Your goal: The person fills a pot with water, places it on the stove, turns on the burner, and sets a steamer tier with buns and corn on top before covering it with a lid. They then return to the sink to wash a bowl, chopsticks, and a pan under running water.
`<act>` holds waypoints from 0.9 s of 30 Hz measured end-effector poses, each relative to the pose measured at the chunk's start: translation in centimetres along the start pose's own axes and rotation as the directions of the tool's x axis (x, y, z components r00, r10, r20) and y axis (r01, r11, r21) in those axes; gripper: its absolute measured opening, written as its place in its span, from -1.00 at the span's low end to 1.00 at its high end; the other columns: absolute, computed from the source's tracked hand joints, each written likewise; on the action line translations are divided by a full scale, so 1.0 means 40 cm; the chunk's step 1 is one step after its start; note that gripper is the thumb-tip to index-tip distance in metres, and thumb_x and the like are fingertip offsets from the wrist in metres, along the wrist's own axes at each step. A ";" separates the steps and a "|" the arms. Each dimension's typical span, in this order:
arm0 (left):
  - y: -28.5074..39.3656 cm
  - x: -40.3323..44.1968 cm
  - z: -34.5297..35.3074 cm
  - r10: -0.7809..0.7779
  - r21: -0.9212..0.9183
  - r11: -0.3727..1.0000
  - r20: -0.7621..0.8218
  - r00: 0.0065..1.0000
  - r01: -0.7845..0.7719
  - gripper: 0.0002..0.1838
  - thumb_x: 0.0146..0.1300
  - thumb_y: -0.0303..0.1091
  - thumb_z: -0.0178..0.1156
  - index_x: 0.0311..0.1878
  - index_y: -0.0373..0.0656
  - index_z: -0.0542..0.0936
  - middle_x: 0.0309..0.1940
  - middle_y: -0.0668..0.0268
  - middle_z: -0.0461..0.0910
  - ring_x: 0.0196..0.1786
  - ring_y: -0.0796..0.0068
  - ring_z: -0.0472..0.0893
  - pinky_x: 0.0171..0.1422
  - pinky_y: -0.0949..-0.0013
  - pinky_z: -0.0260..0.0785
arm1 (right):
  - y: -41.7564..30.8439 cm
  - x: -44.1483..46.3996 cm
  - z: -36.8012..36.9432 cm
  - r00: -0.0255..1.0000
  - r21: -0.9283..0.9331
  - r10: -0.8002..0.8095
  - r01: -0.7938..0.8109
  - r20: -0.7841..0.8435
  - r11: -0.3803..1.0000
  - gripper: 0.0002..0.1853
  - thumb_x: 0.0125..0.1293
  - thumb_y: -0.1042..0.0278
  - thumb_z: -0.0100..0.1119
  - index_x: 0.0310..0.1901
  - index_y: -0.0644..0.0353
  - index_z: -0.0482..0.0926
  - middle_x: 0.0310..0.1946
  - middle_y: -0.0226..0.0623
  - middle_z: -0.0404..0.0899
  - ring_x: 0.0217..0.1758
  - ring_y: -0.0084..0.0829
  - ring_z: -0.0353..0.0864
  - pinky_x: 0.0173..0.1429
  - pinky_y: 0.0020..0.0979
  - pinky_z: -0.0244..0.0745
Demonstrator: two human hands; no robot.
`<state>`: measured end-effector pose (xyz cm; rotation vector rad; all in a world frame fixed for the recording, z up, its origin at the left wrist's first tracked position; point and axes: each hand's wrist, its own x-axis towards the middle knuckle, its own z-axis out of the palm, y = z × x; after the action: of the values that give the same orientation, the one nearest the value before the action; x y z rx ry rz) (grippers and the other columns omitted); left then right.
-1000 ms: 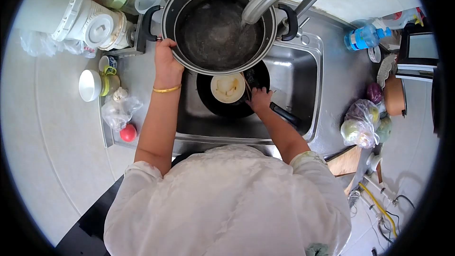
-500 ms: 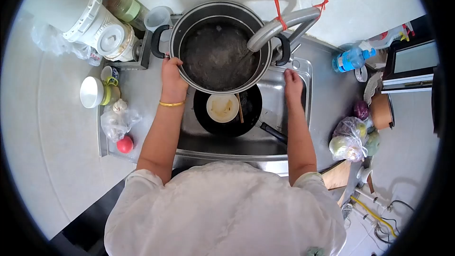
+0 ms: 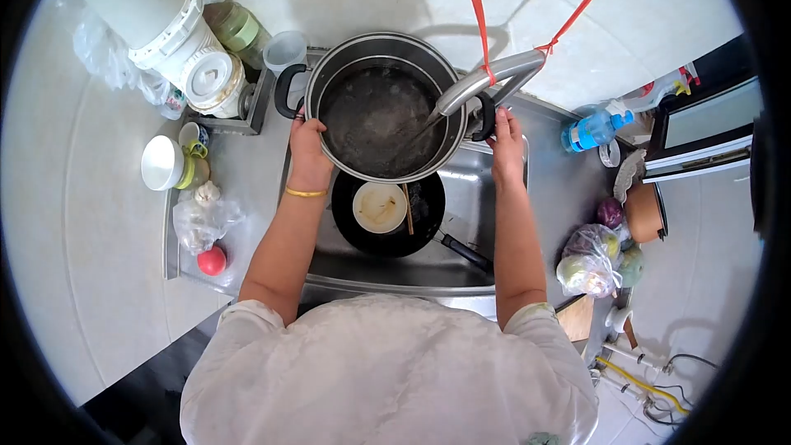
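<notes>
A large steel pot [image 3: 383, 128] with black side handles is over the back of the sink [image 3: 329, 235]. Water runs into it from the curved faucet [image 3: 482, 86], whose end reaches over the pot's right rim. My left hand [image 3: 310, 151] grips the pot at its left handle, some fingers hidden beneath. At the right handle, my right hand [image 3: 507, 147] is closed on it, the grip partly hidden. Below the pot, a black frying pan [image 3: 424, 235] lies in the sink, holding a white bowl [image 3: 379, 208] and chopsticks [image 3: 409, 210].
Red cords [image 3: 568, 21] hold the faucet from above. On the left are a white cup [image 3: 161, 162], a plastic bag [image 3: 198, 227] and a red ball-shaped item [image 3: 212, 260]. A blue bottle [image 3: 595, 130] and bagged vegetables [image 3: 589, 264] stand right.
My right hand has risen from below the right handle and taken hold of it. The pot appears lower in view, partly because the camera view has shifted. My left hand stays on the pot.
</notes>
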<state>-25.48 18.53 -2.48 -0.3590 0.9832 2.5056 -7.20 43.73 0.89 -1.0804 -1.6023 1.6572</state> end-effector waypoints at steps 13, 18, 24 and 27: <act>-0.010 0.028 -0.028 0.001 -0.008 1.000 0.085 0.996 -0.001 -0.51 -0.24 -0.69 -0.17 -0.12 -0.25 0.45 -0.24 0.19 0.52 -0.18 0.20 0.54 -0.08 0.27 0.46 | 0.060 0.143 -0.070 0.995 -0.208 -0.059 0.040 -0.085 0.977 0.09 -0.02 -0.20 0.29 0.33 0.36 -0.07 0.30 0.16 -0.01 0.36 -0.05 0.05 0.34 -0.22 0.05; -0.019 0.040 -0.044 0.001 -0.038 0.999 0.094 0.996 0.003 -0.52 -0.24 -0.70 -0.16 -0.14 -0.23 0.45 -0.23 0.21 0.52 -0.17 0.23 0.53 -0.06 0.29 0.44 | 0.041 0.154 -0.047 0.990 -0.267 -0.139 0.143 0.031 0.953 0.19 -0.09 -0.19 0.35 0.35 0.36 -0.18 0.32 0.26 -0.12 0.41 -0.04 -0.06 0.37 -0.21 -0.03; -0.020 0.033 -0.043 0.005 -0.028 1.000 0.056 0.998 -0.003 -0.51 -0.23 -0.70 -0.16 -0.12 -0.21 0.43 -0.20 0.21 0.50 -0.13 0.21 0.52 -0.05 0.27 0.45 | 0.027 0.157 -0.016 0.996 -0.178 -0.091 0.093 0.023 0.980 0.21 -0.14 -0.15 0.40 0.34 0.39 -0.16 0.29 0.26 -0.04 0.37 -0.05 0.04 0.34 -0.25 0.06; -0.016 0.024 -0.037 -0.003 -0.046 0.999 0.067 0.998 0.007 -0.50 -0.23 -0.71 -0.17 -0.11 -0.20 0.42 -0.19 0.20 0.50 -0.13 0.20 0.52 -0.06 0.25 0.45 | 0.075 0.193 -0.029 0.993 -0.217 -0.117 0.115 0.005 0.969 0.23 -0.16 -0.13 0.42 0.34 0.41 -0.17 0.27 0.26 0.01 0.35 -0.05 0.09 0.32 -0.27 0.10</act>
<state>-25.90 18.21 -4.29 -0.2892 0.8984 2.5222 -9.70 50.61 -3.18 -1.0745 -1.8384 1.4246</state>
